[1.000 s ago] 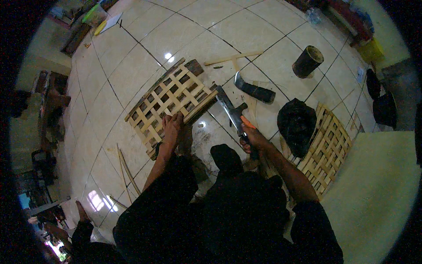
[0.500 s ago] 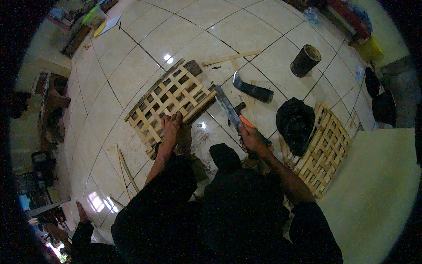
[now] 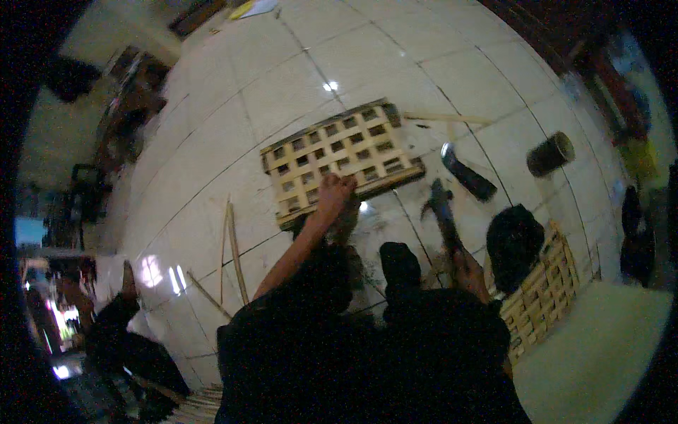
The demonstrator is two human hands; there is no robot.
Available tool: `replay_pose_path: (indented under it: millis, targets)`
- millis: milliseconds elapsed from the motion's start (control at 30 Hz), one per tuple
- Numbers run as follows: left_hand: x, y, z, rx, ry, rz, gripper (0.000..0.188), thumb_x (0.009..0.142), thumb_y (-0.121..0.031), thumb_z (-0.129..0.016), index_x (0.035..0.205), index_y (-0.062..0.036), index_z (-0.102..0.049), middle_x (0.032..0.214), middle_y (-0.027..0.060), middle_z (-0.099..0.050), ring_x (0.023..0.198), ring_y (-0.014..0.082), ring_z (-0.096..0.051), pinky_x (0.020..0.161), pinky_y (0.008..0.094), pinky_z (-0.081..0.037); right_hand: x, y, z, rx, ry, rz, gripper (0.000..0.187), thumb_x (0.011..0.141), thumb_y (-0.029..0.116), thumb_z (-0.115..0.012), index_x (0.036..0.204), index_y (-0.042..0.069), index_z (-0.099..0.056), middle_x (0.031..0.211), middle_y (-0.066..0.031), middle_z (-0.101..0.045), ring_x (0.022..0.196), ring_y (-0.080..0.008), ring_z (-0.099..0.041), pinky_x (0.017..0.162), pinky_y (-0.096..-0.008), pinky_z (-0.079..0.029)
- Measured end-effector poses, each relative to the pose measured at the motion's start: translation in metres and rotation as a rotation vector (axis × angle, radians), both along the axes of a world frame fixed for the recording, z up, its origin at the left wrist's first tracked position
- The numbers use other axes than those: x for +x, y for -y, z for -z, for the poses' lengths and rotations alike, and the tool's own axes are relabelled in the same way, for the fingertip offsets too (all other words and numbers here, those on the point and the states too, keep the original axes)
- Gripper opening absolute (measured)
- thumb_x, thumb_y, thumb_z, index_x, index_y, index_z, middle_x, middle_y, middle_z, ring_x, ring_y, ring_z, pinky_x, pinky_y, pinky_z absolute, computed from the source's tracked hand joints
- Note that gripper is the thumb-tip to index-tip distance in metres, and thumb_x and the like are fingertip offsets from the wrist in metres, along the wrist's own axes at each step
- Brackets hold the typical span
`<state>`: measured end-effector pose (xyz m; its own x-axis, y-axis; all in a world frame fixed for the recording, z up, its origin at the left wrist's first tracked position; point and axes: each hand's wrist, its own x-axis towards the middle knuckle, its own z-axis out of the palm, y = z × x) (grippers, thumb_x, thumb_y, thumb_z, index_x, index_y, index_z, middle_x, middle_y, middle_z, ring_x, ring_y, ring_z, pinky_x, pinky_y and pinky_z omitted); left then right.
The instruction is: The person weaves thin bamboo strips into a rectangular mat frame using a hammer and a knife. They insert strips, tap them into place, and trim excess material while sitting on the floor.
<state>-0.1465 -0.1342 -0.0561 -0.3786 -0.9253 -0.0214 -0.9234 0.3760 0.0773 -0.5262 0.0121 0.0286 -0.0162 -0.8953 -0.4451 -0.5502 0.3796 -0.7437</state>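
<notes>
A lattice panel of pale woven bamboo-like strips with darker bars along its long edges lies ahead of me on the tiled floor. My left hand is closed on its near edge, fingers bent together; anything small between them is hidden. To the right, my right hand is low over the floor, blurred, closed about the handle end of a large knife. The blade points away from me and overlaps a hammer, whose head just shows. Beyond these lies a short hooked blade with a dark handle.
A dark cylinder and a black plastic bag are on the right. Beside the bag leans a second lattice panel. Loose strips lie at left and beyond the first panel. Another person's leg shows at lower left.
The view has turned, shifting the scene to the right. My right hand has come nearer me, lowering the knife toward the hammer. The left hand stays at the panel's edge.
</notes>
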Motion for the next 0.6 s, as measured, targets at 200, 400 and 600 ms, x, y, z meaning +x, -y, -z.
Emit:
replay_pose_path:
  millis: [200,400,600]
  targets:
    - [0.011,-0.010,-0.008,0.145,-0.930,-0.225,0.050,0.082,-0.027,-0.064,0.127,-0.0103,-0.053,0.115,0.0171,-0.058,0.112,0.0338,-0.049,0.094,0.0474,-0.042,0.032,0.011,-0.030,-0.361,0.091,-0.206,0.046,0.094,0.026,-0.050,0.137,0.013,-0.042,0.099,-0.0146,-0.065,0.082,-0.0227,-0.064,0.071,-0.0357,-0.052]
    - [0.062,-0.068,-0.037,-0.140,-0.260,-0.164,0.058,0.081,-0.025,-0.065,0.134,-0.0129,-0.046,0.130,0.0133,-0.049,0.120,0.0330,-0.047,0.106,0.0506,-0.030,0.040,0.005,0.005,-0.135,-0.332,-0.651,0.069,0.090,0.019,-0.054,0.150,0.027,-0.021,0.095,-0.0170,-0.064,0.083,-0.0266,-0.065,0.074,-0.0383,-0.051]
    - [0.055,-0.063,-0.041,-0.166,-0.176,-0.168,0.055,0.085,-0.022,-0.060,0.137,-0.0143,-0.042,0.126,0.0133,-0.048,0.115,0.0341,-0.049,0.107,0.0549,-0.027,0.057,0.006,-0.001,-0.138,-0.233,-0.632,0.070,0.089,0.016,-0.055,0.150,0.028,-0.022,0.093,-0.0167,-0.064,0.083,-0.0262,-0.065,0.074,-0.0380,-0.051]
